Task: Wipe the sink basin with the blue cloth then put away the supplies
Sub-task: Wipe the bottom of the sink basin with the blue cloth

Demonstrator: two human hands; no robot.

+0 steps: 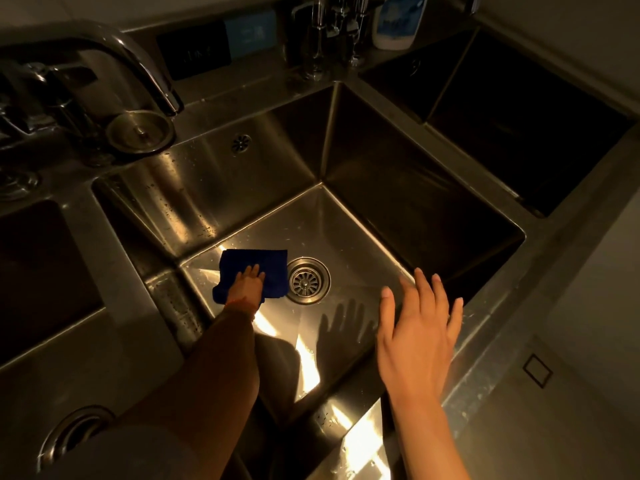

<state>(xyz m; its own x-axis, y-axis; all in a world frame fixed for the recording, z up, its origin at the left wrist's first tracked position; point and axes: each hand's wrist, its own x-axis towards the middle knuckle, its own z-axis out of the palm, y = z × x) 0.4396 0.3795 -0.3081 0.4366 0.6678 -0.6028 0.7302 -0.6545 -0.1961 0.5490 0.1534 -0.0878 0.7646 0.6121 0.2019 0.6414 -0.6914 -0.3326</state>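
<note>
the steel desk (114,344) carries a deep square sink basin (349,237) at the centre, with a darker compartment (519,133) at two o'clock. a curved faucet (138,60) arches at ten o'clock above a round metal stopper (139,132), and a white bottle (398,22) stands at one o'clock. the right hand (417,337) hovers over the basin's five o'clock edge, fingers straight and spread, holding nothing. the blue cloth (254,273) lies on the basin floor, just beside the drain strainer (306,280) at its nine o'clock. the left hand (247,284) presses flat on the cloth, fingers extended.
</note>
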